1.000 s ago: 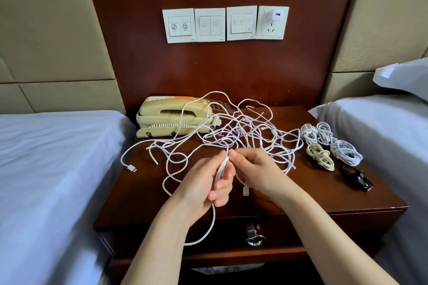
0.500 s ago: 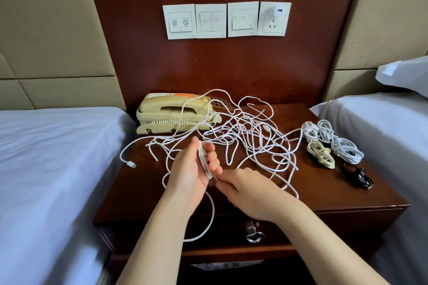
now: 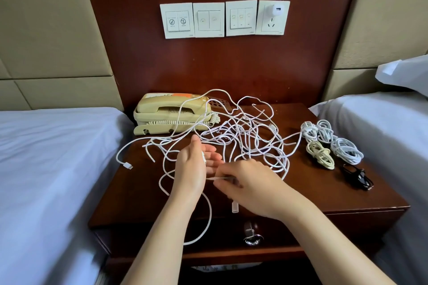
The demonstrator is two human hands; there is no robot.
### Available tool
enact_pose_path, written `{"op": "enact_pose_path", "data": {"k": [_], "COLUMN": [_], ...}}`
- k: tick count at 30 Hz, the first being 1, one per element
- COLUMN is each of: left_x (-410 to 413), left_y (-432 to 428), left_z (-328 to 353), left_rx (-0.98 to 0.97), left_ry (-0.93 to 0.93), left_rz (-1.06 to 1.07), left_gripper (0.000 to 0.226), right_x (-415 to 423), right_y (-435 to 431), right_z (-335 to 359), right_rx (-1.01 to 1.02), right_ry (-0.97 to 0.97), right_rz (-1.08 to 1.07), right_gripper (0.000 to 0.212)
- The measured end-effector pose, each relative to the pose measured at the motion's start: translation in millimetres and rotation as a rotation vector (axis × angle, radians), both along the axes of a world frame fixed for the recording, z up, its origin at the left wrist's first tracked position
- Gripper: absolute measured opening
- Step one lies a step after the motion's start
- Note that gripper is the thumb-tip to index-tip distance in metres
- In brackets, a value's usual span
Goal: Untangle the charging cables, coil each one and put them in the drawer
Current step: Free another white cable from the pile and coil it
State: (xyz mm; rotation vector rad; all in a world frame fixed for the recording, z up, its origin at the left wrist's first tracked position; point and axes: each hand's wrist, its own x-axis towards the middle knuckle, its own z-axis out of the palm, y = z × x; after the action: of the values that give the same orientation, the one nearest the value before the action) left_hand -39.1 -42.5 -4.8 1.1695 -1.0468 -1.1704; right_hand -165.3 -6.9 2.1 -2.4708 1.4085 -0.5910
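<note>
Right hand (image 3: 250, 185) pinches a white cable (image 3: 210, 215) between thumb and fingertips, the remaining fingers loosely curled. Left hand (image 3: 192, 169) is held edge-up with fingers nearly straight; one turn of the same cable crosses its palm between thumb and fingers. Whether the thumb clamps that turn cannot be told. Both hands work in front of the telephone (image 3: 171, 111). Below them, a slack loop of the cable and its plug (image 3: 235, 207) hang over the front of the closed drawer (image 3: 289, 236).

The tangle (image 3: 243, 136) begins over the telephone's handset and spreads to its right and front. The coiled cables (image 3: 333, 143) lie further right of the telephone, apart from the tangle.

Handling, as judged: the cable is light, limp and smooth, likely to slip through a loose pinch and to snag where strands cross. Best taken near the plug, then fed in short lengths, keeping each turn pressed against the palm.
</note>
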Motion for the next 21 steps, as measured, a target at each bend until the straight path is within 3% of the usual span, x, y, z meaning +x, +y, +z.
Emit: {"op": "enact_pose_path", "data": {"k": [8, 14, 21], "left_x": [-4.2, 1.2, 7.0], "left_y": [6.4, 9.8, 18.6], "left_z": [2.3, 3.0, 6.4], "left_rx": [0.094, 0.164, 0.197], "left_ry": [-0.164, -0.179, -0.187], "left_rz": [-0.203, -0.322, -0.478], "left_gripper": [0.071, 0.073, 0.071], "right_x": [1.9, -4.6, -12.1], "right_y": [-14.9, -22.7, -26.3], "right_z": [-8.3, -9.6, -9.3], "right_rx": [-0.302, -0.220, 0.009], "right_ry": [-0.144, -0.223, -0.345], "right_rz": [-0.175, -0.148, -0.064], "right_gripper": [0.015, 0.030, 0.027]}}
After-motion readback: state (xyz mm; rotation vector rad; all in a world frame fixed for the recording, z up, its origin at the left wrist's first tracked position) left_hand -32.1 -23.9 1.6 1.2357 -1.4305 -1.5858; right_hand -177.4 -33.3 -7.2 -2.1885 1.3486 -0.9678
